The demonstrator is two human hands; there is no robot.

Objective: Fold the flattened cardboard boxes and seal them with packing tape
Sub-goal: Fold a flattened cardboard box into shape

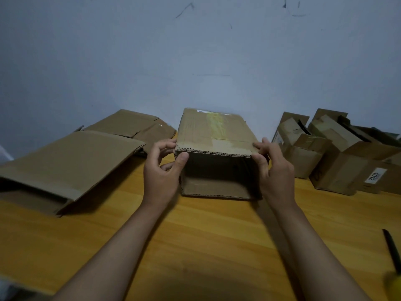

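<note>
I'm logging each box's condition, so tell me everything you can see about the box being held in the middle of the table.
The box is brown corrugated cardboard, opened into shape and lying on its side on the wooden table, its open end facing the camera with fluted edges showing. Its upper face carries a yellowish tape strip and a small label near the far edge. The left hand and the right hand grip its near corners, thumbs on the front edge, fingers on top.

A white label [375,177] on the right-hand box [338,170] reads "4012", upside down.
</note>
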